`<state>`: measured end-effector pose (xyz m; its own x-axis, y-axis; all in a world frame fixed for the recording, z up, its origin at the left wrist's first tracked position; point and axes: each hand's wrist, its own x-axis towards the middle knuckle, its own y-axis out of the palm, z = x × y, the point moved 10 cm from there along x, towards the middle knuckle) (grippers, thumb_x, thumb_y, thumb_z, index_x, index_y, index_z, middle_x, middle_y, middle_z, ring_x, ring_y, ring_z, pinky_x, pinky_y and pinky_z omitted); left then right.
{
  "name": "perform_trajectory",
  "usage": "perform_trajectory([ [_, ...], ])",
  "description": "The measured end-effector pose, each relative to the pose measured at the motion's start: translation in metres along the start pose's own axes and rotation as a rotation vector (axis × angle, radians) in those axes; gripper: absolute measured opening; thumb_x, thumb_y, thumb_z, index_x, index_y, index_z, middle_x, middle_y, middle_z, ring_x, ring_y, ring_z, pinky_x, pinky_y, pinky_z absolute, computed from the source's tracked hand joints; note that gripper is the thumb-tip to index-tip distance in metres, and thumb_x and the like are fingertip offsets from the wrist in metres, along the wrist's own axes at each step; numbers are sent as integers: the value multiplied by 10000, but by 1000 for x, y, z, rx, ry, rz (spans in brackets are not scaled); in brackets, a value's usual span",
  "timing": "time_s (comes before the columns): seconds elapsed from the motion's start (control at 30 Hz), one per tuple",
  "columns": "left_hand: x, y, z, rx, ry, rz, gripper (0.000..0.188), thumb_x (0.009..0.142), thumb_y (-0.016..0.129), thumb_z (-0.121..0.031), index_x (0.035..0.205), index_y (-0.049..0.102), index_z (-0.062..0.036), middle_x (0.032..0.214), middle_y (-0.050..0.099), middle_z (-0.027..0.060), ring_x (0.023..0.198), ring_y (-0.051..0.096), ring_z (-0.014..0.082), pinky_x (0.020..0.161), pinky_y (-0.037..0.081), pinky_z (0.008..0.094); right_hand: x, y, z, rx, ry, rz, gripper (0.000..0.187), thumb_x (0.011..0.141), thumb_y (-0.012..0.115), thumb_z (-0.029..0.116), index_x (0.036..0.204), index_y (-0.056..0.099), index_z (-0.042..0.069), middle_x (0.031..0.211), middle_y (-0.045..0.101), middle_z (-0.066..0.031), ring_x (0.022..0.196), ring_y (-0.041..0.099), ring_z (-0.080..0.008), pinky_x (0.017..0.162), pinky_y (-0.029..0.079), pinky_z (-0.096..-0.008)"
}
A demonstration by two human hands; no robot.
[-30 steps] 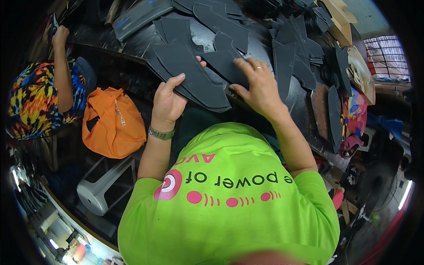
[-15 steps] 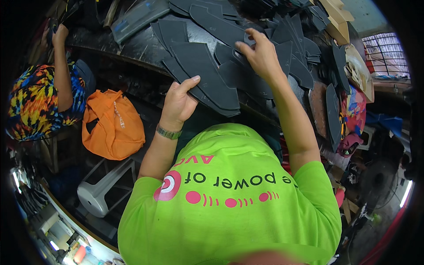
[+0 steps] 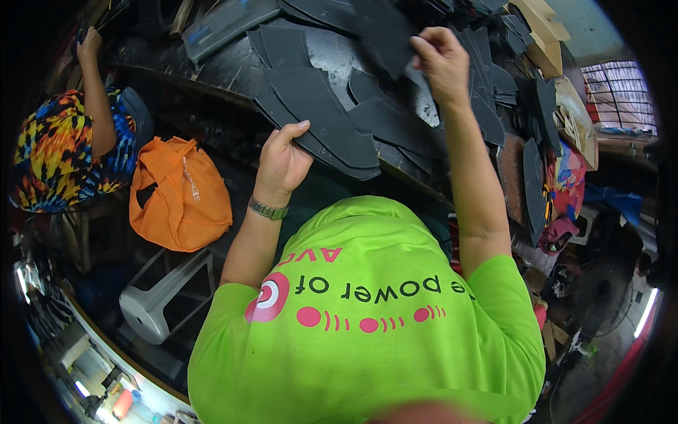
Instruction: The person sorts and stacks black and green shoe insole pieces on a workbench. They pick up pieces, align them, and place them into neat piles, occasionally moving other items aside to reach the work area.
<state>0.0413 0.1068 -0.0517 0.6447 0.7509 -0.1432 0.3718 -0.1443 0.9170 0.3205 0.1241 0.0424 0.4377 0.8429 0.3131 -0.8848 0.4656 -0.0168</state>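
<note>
Between my left thumb and fingers is the near edge of a few overlapping dark grey curved cut pieces (image 3: 321, 116). They reach over the table's near edge, and my left hand (image 3: 284, 164) is closed on them, its fingers partly hidden below. Farther right, my right hand (image 3: 446, 65) pinches the edge of another dark cut piece (image 3: 385, 35), which is tilted and smeared by motion. Below it, more loose dark pieces (image 3: 395, 124) overlap on the black table (image 3: 212, 76).
A clear grey tray (image 3: 226, 28) lies at the far left of the table. Stacked dark pieces (image 3: 484, 78) and an open cardboard box (image 3: 542, 35) stand at right. To the left are an orange bag (image 3: 182, 198), a grey stool (image 3: 145, 304) and another person's arm (image 3: 99, 99).
My right hand has moved up and slightly right, lifting a dark piece from the table. My left hand has barely shifted and keeps its hold.
</note>
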Motion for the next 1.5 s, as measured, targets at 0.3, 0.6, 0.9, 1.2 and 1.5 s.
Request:
perform_trajectory([
  [0.3,9,3,3,-165,-25,4,292,976,499,-31,1239,563,79,1263,625,170,1193,608,278,1075,469,438,-92,-43,7,-240,525,260,107,883,718,45,907,613,47,709,600,3,522,553,-58,459,387,-205],
  [0.6,11,18,7,1,-10,75,338,1038,467,-74,1339,502,76,1344,590,185,1243,584,302,1100,455,457,-103,44,51,-632,118,371,277,871,776,188,1079,710,17,898,644,-48,793,573,-113,695,480,-267],
  [0.9,-12,20,-9,178,29,-45,411,1063,453,-144,1412,429,72,1411,533,209,1319,524,310,1104,453,457,-73,85,0,-46,268,278,121,898,735,122,942,699,16,819,651,22,754,567,-47,697,467,-216],
  [1.2,-21,16,-35,118,61,-13,477,1065,431,-184,1429,388,120,1448,484,235,1349,491,337,1102,459,456,3,72,-15,-91,151,246,195,930,683,86,1097,679,-16,919,683,-20,859,610,-92,794,499,-237],
  [1.5,-16,18,-29,58,52,41,574,975,422,-108,1478,286,132,1543,352,270,1461,335,363,1183,345,493,34,46,-22,-745,-10,392,241,902,666,73,1137,711,46,989,738,-143,916,698,-237,867,527,-335],
])
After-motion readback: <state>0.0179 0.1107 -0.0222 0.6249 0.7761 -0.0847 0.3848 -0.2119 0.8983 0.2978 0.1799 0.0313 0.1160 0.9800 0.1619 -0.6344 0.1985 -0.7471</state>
